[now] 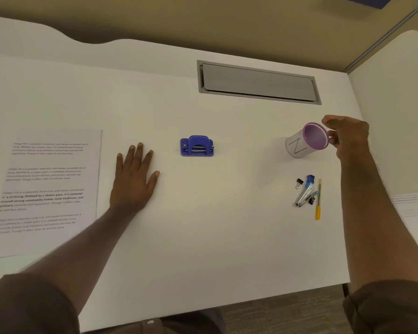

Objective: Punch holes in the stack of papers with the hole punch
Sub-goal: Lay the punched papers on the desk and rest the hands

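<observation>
Sideways in right hand (pixel 348 136), tilted pen cup (pixel 307 141), visibly empty inside.

The papers (pixel 51 182) at the left of the surface (pixel 203 225) carry four blocks of printed text, mostly too blurred to read. In the third block the bold lines can be made out: "of living. Defined by a slower pace, it is centered around strong community bonds, local traditions, and". The cup (pixel 307 141) bears a large thin mark like a letter "N". The sheet (pixel 408 208) at the right edge has unreadable print.
</observation>
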